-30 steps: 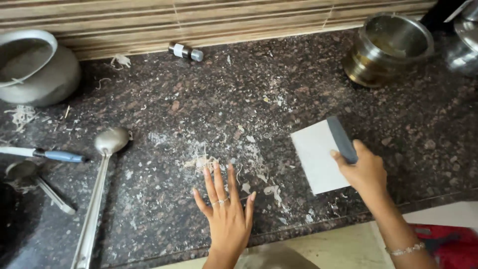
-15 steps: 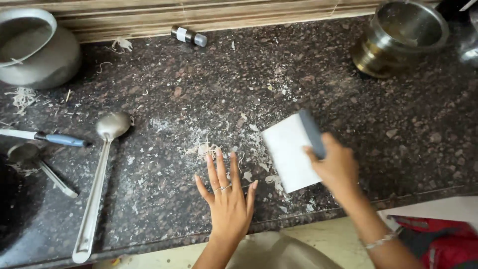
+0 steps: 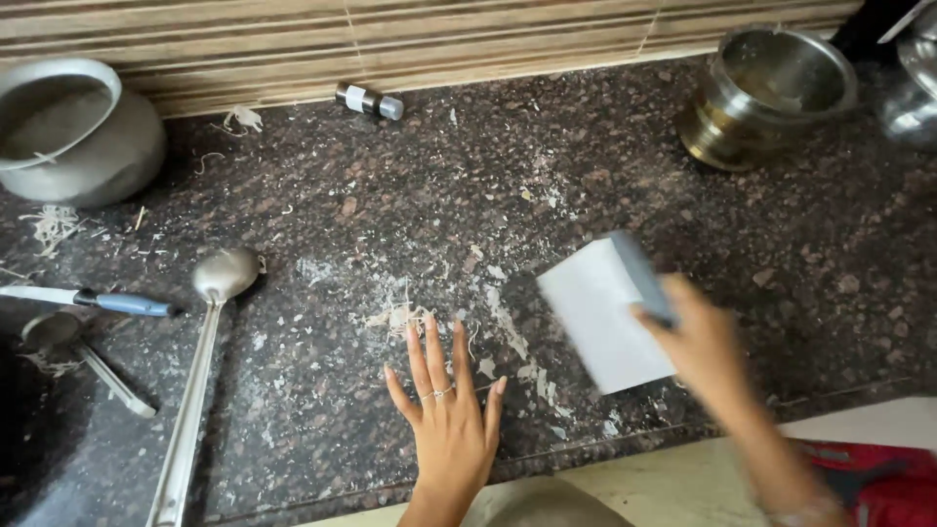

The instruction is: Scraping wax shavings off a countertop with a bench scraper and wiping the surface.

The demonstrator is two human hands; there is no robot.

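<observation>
Granite counter (image 3: 293, 410), left hand (image 3: 451, 425) flat, right hand (image 3: 705, 344) apparently gripping scraper (image 3: 610, 310)

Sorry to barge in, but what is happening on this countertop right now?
A person's right hand holds a white scraper by its grey handle, tilted on the dark granite counter beside a patch of pale scraps. The left hand lies flat, fingers spread, just below those scraps. A steel ladle and a blue-handled knife lie to the left.
</observation>
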